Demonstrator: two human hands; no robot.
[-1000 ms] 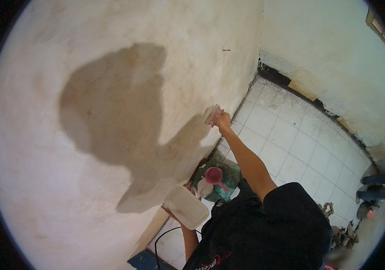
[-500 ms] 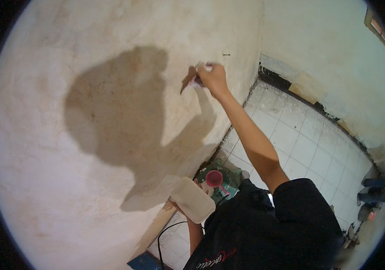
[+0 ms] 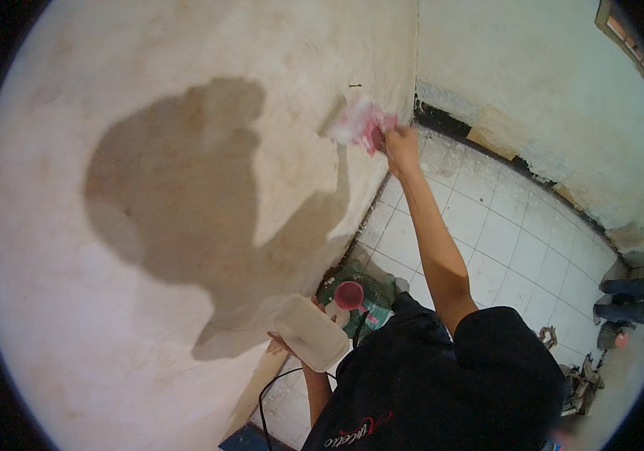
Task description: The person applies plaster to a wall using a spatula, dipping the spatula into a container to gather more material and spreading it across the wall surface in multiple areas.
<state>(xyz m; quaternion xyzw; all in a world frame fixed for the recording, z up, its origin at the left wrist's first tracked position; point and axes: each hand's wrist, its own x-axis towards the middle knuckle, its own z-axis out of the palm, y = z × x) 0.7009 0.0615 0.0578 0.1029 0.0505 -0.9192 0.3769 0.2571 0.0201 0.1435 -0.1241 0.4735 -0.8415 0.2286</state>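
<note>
My right hand (image 3: 401, 146) grips a flat pink-and-white thing (image 3: 359, 124), smeared by motion, at or close to the stained plaster wall (image 3: 134, 52), below a small nail (image 3: 354, 86). My left hand (image 3: 282, 342) holds an off-white plastic tray (image 3: 310, 328) by its underside and edge, low beside the wall. A pink dipper (image 3: 350, 295) sits just beyond the tray on crumpled green material (image 3: 356, 272) near the foot of the wall. My shadow falls across the wall.
White floor tiles (image 3: 528, 248) lie below my arm. The adjoining wall (image 3: 532, 68) has a damaged lower band (image 3: 442, 119). At far right are dark trouser legs (image 3: 630, 301), apparently another person's, and clutter (image 3: 577, 379). A black cable (image 3: 262, 402) runs at lower left.
My right hand moved up the wall from low near the floor, then shifted right and slightly down with the pink-and-white thing. My left hand still holds the tray, with little movement.
</note>
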